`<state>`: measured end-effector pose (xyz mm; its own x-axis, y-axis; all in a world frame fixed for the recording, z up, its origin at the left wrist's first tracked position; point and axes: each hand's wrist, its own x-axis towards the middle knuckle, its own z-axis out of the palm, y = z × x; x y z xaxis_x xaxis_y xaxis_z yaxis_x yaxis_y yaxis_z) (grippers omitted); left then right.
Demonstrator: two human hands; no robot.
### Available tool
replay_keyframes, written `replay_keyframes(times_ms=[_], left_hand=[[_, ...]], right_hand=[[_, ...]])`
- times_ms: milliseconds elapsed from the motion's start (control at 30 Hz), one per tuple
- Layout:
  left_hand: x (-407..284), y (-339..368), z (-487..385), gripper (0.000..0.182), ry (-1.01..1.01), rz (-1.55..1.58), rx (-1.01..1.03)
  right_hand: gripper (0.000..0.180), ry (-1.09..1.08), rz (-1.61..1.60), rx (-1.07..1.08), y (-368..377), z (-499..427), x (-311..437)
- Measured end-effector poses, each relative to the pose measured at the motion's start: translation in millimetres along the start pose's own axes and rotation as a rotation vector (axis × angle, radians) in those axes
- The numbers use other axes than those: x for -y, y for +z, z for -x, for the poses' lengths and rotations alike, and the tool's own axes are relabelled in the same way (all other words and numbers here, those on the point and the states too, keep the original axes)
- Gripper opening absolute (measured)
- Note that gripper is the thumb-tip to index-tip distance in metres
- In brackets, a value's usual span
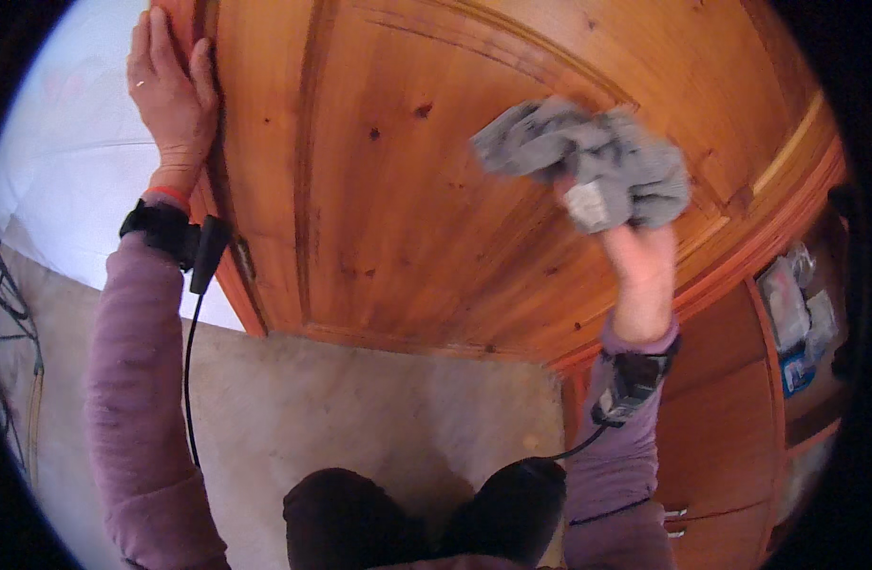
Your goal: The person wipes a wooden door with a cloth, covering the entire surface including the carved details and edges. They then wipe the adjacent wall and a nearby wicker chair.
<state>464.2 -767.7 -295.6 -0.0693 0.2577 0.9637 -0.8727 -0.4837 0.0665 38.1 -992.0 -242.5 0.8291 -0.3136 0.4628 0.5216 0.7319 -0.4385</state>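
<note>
A wooden panelled door [407, 185] with dark knots and grooved mouldings stands before me. My left hand [172, 89] lies against the reddish edge of the wood at the upper left, fingers extended and pointing up, holding nothing. At the right, my right hand [639, 256] grips a crumpled grey cloth [614, 157] with a pale tag on it. The cloth is against or close to the door's panel; contact cannot be told for sure. It hides most of my right fingers, and both cloth and hand are slightly blurred.
A white wall or surface [65, 164] is at the left, with a dark metal frame [8, 320] below it. Reddish wooden drawers [721, 427] stand at the lower right, beside shelves holding plastic-wrapped items [792, 306]. Cables hang from both wrist devices over the floor [379, 406].
</note>
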Motion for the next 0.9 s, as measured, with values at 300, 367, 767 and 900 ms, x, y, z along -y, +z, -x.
replay_keyframes(times_ms=[300,367,767,900], left_hand=[[6,-8,9,0.061,0.003,0.009,0.029],[6,-11,9,0.061,-0.003,0.038,0.024],[5,-20,6,0.069,-0.114,0.062,0.04],[5,-15,6,0.07,-0.124,0.065,0.057]], right_hand=[[0.032,-0.263,0.568,-0.179,28,-18,-46],[0.035,-0.41,0.824,-0.226,22,-12,-68],[0.041,-0.953,2.658,0.358,-113,-3,-159],[0.021,-0.299,2.696,0.708,-169,57,-206]])
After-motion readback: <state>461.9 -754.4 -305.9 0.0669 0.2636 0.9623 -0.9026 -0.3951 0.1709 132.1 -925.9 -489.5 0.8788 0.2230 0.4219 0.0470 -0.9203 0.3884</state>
